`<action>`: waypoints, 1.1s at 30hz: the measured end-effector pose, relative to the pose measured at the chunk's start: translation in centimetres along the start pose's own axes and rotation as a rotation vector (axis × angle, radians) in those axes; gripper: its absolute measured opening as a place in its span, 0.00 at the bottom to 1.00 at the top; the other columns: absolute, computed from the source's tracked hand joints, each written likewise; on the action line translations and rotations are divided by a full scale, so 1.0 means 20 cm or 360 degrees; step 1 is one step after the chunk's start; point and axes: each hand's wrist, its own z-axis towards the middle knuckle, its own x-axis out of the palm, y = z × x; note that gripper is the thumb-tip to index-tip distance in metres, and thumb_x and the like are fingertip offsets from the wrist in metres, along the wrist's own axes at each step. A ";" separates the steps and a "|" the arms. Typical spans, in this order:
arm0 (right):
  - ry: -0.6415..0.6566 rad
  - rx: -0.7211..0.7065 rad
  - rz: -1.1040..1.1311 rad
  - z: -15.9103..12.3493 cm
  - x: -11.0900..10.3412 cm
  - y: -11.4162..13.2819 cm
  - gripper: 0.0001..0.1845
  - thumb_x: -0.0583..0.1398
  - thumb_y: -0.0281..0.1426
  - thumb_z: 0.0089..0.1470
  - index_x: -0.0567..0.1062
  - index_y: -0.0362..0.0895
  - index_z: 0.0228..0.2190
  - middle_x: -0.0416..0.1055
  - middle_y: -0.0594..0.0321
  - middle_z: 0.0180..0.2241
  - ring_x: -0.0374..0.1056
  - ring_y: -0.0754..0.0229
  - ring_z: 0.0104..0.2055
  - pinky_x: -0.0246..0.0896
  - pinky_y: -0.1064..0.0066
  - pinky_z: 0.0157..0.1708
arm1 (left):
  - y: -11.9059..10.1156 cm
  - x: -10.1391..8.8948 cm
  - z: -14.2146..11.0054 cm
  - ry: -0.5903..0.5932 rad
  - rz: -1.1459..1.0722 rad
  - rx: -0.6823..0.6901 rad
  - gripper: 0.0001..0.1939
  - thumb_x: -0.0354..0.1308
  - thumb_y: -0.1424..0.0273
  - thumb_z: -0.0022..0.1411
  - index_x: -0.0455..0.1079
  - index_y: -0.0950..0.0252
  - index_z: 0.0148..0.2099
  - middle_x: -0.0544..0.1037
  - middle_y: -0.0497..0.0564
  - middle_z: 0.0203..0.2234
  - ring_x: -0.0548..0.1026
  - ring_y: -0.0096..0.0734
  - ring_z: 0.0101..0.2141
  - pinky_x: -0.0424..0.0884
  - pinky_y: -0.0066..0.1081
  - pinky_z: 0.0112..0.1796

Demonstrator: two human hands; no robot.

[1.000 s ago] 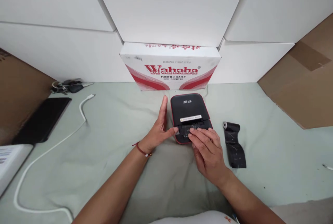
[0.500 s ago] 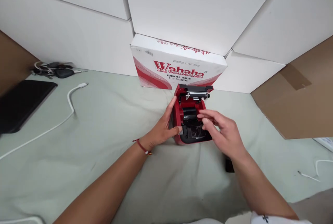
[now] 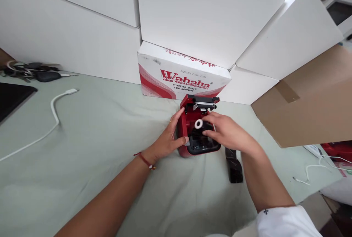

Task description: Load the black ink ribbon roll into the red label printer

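Note:
A small red and black printer (image 3: 183,139) stands on the pale green cloth with its lid (image 3: 203,101) swung up. My left hand (image 3: 168,139) grips its left side, thumb on the front corner. My right hand (image 3: 227,132) reaches into the open bay and pinches a small roll with a white core (image 3: 198,124), held end-on over the cavity. A strip of black paper (image 3: 233,163) lies on the cloth just right of the printer, below my right forearm.
A red and white Wahaha carton (image 3: 181,73) stands right behind the printer, with big white boxes (image 3: 203,13) stacked around it. Brown cardboard (image 3: 310,101) leans at the right. A white cable (image 3: 55,110), keys (image 3: 30,72) and a black flat item (image 3: 11,95) lie at the left.
The printer's lid, shut a second ago, now stands open. My right hand has moved from the front latch into the bay and holds a small roll. The view has turned right.

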 end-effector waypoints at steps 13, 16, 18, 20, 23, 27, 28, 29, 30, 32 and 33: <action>0.0193 0.0407 0.0568 -0.31 0.20 -0.42 0.20 0.61 0.30 0.65 0.83 0.48 0.55 0.86 0.59 0.50 0.81 0.54 0.45 0.77 0.63 0.48 | -0.05 0.01 0.00 -0.0037 -0.0043 -0.0042 0.55 0.71 0.53 0.65 0.42 0.47 0.83 0.50 0.53 0.82 0.49 0.58 0.80 0.47 0.60 0.78; -0.0027 0.0595 0.0411 -0.33 0.28 -0.47 0.24 0.59 0.29 0.67 0.80 0.46 0.61 0.81 0.52 0.59 0.81 0.54 0.45 0.76 0.60 0.52 | -0.04 0.01 0.00 -0.0050 -0.0051 -0.0053 0.55 0.70 0.52 0.66 0.43 0.47 0.83 0.49 0.53 0.82 0.49 0.58 0.80 0.48 0.60 0.78; -0.0117 0.0723 0.0310 -0.37 0.29 -0.54 0.25 0.58 0.28 0.67 0.79 0.43 0.62 0.79 0.46 0.61 0.81 0.52 0.46 0.74 0.56 0.54 | -0.03 0.01 -0.01 -0.0042 -0.0070 -0.0058 0.55 0.70 0.52 0.66 0.43 0.47 0.83 0.50 0.54 0.82 0.50 0.59 0.80 0.50 0.60 0.78; -0.0126 0.0789 0.0256 -0.42 0.31 -0.59 0.23 0.58 0.27 0.65 0.82 0.42 0.58 0.81 0.46 0.58 0.82 0.48 0.49 0.74 0.55 0.55 | -0.03 0.00 -0.01 -0.0026 -0.0075 -0.0067 0.55 0.70 0.51 0.66 0.43 0.48 0.83 0.52 0.55 0.81 0.53 0.60 0.79 0.53 0.61 0.77; -0.0058 0.0772 0.0268 -0.47 0.33 -0.63 0.20 0.57 0.28 0.67 0.85 0.45 0.53 0.84 0.51 0.54 0.81 0.47 0.55 0.73 0.57 0.57 | -0.03 0.00 -0.01 -0.0005 -0.0046 -0.0092 0.54 0.69 0.51 0.66 0.43 0.48 0.83 0.52 0.55 0.81 0.53 0.61 0.79 0.52 0.61 0.77; 0.0009 0.0734 0.0296 -0.49 0.38 -0.63 0.23 0.56 0.29 0.68 0.82 0.47 0.58 0.81 0.53 0.59 0.79 0.51 0.58 0.71 0.61 0.59 | -0.04 -0.01 -0.01 -0.0001 -0.0005 -0.0106 0.52 0.69 0.52 0.67 0.45 0.51 0.83 0.51 0.56 0.81 0.51 0.61 0.79 0.47 0.62 0.78; 0.0031 0.0730 0.0293 -0.49 0.39 -0.62 0.25 0.56 0.29 0.67 0.81 0.46 0.60 0.80 0.52 0.60 0.79 0.51 0.57 0.72 0.61 0.58 | -0.04 -0.01 -0.01 -0.0001 -0.0006 -0.0106 0.52 0.69 0.53 0.67 0.45 0.50 0.83 0.51 0.56 0.82 0.50 0.61 0.80 0.46 0.62 0.78; 0.0054 0.0730 0.0284 -0.49 0.39 -0.62 0.26 0.56 0.28 0.66 0.80 0.45 0.61 0.80 0.51 0.59 0.79 0.50 0.56 0.72 0.60 0.57 | -0.03 0.00 -0.01 -0.0002 -0.0011 -0.0102 0.52 0.69 0.53 0.67 0.44 0.50 0.83 0.50 0.56 0.82 0.49 0.61 0.80 0.46 0.62 0.78; 0.0077 0.0733 0.0268 -0.49 0.38 -0.61 0.26 0.57 0.27 0.64 0.80 0.44 0.61 0.80 0.50 0.58 0.79 0.49 0.55 0.72 0.59 0.56 | -0.03 0.00 -0.01 -0.0007 -0.0017 -0.0092 0.53 0.69 0.53 0.67 0.43 0.49 0.83 0.49 0.55 0.82 0.48 0.61 0.80 0.45 0.62 0.78; 0.0139 0.0727 0.0243 -0.51 0.33 -0.59 0.24 0.59 0.28 0.62 0.82 0.43 0.57 0.81 0.48 0.55 0.79 0.46 0.52 0.72 0.57 0.54 | -0.02 0.00 -0.01 -0.0031 -0.0022 -0.0054 0.55 0.70 0.53 0.67 0.41 0.47 0.83 0.47 0.54 0.83 0.46 0.60 0.81 0.45 0.62 0.78; 0.0195 0.0686 0.0264 -0.52 0.27 -0.57 0.22 0.61 0.29 0.62 0.83 0.44 0.56 0.82 0.49 0.53 0.79 0.46 0.50 0.72 0.57 0.53 | -0.02 0.00 -0.01 -0.0046 -0.0020 -0.0030 0.56 0.70 0.53 0.67 0.39 0.46 0.84 0.46 0.53 0.83 0.45 0.59 0.81 0.45 0.62 0.78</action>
